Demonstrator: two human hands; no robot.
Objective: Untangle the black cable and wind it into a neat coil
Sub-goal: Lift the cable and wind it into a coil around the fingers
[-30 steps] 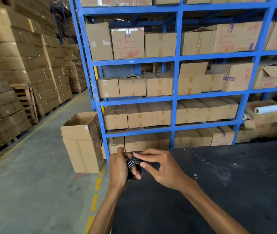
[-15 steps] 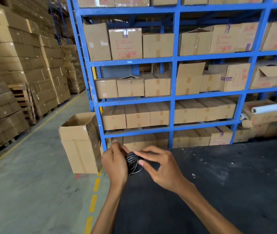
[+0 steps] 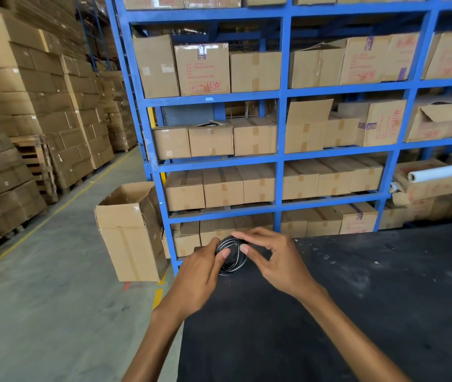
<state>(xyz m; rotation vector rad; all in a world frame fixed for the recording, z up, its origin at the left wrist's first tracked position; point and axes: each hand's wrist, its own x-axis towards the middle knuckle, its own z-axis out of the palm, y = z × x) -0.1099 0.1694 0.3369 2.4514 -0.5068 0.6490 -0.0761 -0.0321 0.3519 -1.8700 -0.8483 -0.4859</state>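
Over the near corner of the dark table (image 3: 357, 299) two hands meet around one black cable (image 3: 230, 257), already wound into a small bundle. The left hand (image 3: 200, 271) pinches the loops with thumb and fingers so they cannot spring apart; the right hand (image 3: 277, 257) closes fingertips on the bundle's other side, probably tucking a turn in. I count several loops, though the exact number is unclear.

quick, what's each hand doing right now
left hand: closed on the black cable coil
right hand: fingertips pinching the same coil
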